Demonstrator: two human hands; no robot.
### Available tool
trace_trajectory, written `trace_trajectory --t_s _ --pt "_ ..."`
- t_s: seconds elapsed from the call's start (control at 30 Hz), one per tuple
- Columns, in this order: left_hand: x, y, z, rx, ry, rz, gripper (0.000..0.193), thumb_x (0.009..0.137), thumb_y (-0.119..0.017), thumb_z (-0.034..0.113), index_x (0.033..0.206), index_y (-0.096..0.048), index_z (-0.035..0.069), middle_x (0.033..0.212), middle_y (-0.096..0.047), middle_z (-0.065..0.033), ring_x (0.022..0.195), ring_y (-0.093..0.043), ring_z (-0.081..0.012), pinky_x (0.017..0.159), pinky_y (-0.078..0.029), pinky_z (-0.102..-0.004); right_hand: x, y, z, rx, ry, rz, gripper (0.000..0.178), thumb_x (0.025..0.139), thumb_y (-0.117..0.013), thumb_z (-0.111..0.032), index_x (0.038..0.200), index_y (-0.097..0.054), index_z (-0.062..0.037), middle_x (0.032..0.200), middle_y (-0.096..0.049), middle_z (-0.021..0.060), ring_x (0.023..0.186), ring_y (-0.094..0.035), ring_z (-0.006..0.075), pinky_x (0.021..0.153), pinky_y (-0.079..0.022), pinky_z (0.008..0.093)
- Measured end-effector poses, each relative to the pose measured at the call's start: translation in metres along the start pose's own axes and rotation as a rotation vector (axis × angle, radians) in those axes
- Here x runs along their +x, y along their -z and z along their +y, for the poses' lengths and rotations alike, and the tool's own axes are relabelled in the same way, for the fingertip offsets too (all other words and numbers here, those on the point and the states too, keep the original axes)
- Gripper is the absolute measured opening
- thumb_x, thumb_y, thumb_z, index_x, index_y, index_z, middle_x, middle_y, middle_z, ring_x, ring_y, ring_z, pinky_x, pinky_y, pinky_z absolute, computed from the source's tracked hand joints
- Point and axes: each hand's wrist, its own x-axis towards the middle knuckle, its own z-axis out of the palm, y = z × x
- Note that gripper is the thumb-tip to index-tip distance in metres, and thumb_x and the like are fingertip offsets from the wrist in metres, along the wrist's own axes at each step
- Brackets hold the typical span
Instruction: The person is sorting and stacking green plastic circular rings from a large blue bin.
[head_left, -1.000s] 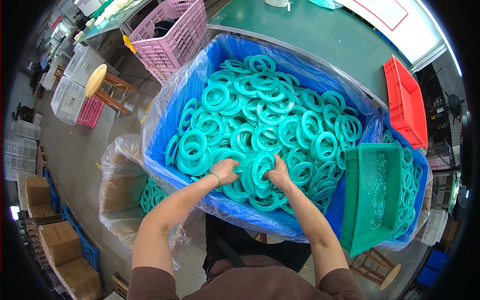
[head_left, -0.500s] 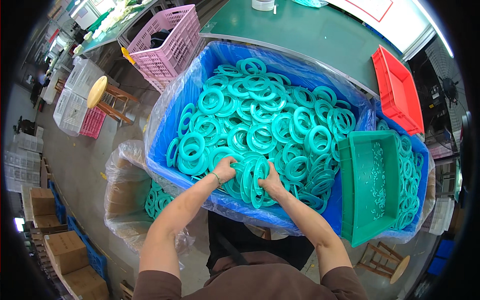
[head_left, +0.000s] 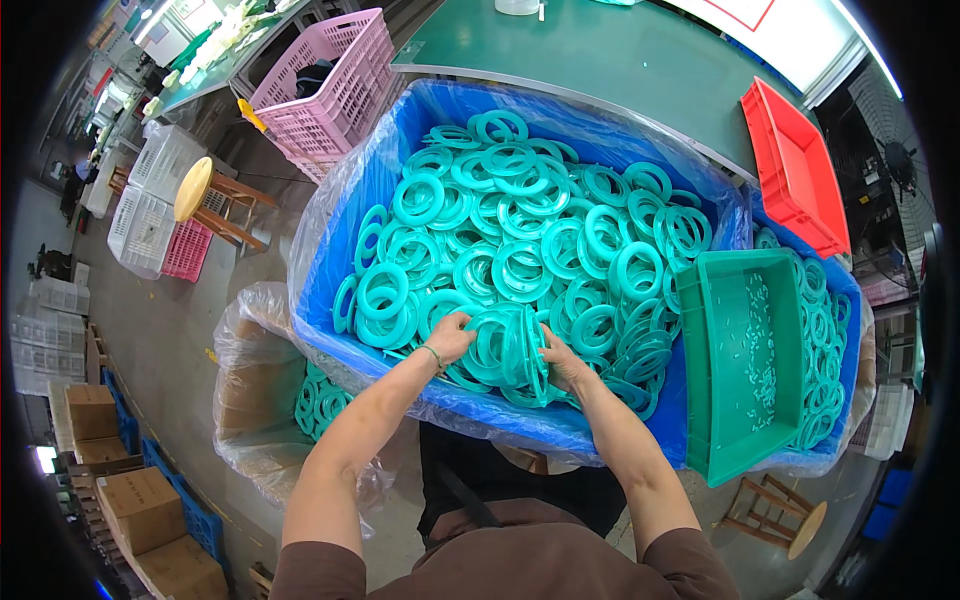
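Observation:
A large blue bin (head_left: 310, 290) lined with clear plastic is heaped with flat teal plastic rings (head_left: 418, 200). At its near side, my left hand (head_left: 452, 337) is closed on the left edge of a bunch of teal rings (head_left: 508, 345). My right hand (head_left: 563, 362) grips the right side of the same bunch, thumb toward me and the other fingers partly hidden. The bunched rings stand on edge or lean between my hands, resting against the heap. How many are held I cannot tell.
On the right, a green tray (head_left: 725, 370) with small white pieces lies across a second bin of teal rings (head_left: 820, 365). Behind it sits a red tray (head_left: 800, 165). A green table (head_left: 560, 60) borders the far side. At left are a plastic-lined box (head_left: 255, 390) and a pink crate (head_left: 325, 85).
The rings between my hands have bunched closer and turned more on edge. My right hand has shifted slightly right and its fingers have changed position; the left has stayed nearly in place.

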Motion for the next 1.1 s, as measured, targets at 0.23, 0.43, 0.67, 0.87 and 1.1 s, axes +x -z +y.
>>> trace_trajectory --t_s 0.23,0.43,0.67,0.87,1.1 --pt "-0.035 0.006 0.043 -0.151 0.051 -0.084 0.021 0.072 -0.066 0.007 0.090 -0.061 -0.003 0.083 -0.064 -0.0083 0.074 -0.059 -0.0129 0.069 -0.047 -0.0274 0.010 -0.016 -0.008 -0.343 0.038 0.304 0.075 0.061 -0.078 -0.019 0.125 -0.043 -0.0044 0.117 -0.054 0.0115 0.107 -0.052 0.0232 0.091 -0.041 0.0352" --pt "-0.043 -0.003 0.054 -0.253 0.037 -0.124 0.027 0.074 -0.066 0.012 0.096 -0.059 -0.002 0.086 -0.062 -0.0072 0.074 -0.055 -0.0116 0.068 -0.045 -0.0262 0.012 -0.026 -0.006 -0.572 0.140 0.505 0.068 0.051 -0.076 -0.006 0.114 -0.051 0.0005 0.104 -0.060 0.0123 0.097 -0.058 0.0230 0.088 -0.044 0.0330" --pt "-0.037 -0.010 0.043 -0.745 0.156 -0.332 0.024 0.083 -0.061 0.014 0.101 -0.056 0.001 0.102 -0.058 -0.0066 0.094 -0.056 -0.0146 0.082 -0.046 -0.0286 0.020 -0.006 0.007 -0.509 0.137 0.461 0.064 0.050 -0.076 -0.005 0.109 -0.053 -0.0004 0.102 -0.061 0.0120 0.094 -0.059 0.0232 0.085 -0.045 0.0334" --pt "-0.024 0.026 0.064 0.828 -0.480 0.012 0.038 0.075 -0.065 0.019 0.107 -0.053 0.005 0.108 -0.057 -0.0169 0.100 -0.055 -0.0302 0.082 -0.046 -0.0402 0.010 -0.010 -0.009 -0.549 0.233 0.428 0.062 0.051 -0.073 0.001 0.109 -0.053 -0.0012 0.098 -0.062 0.0103 0.090 -0.059 0.0212 0.083 -0.046 0.0326" --pt "-0.024 0.018 0.067 0.743 -0.150 0.042 0.031 0.073 -0.064 0.019 0.098 -0.053 0.005 0.087 -0.062 -0.0218 0.087 -0.058 -0.0411 0.076 -0.046 -0.0480 0.002 0.000 -0.023 -0.659 0.348 0.446 0.060 0.050 -0.077 -0.002 0.106 -0.056 -0.0032 0.095 -0.063 0.0083 0.088 -0.060 0.0193 0.081 -0.047 0.0322"
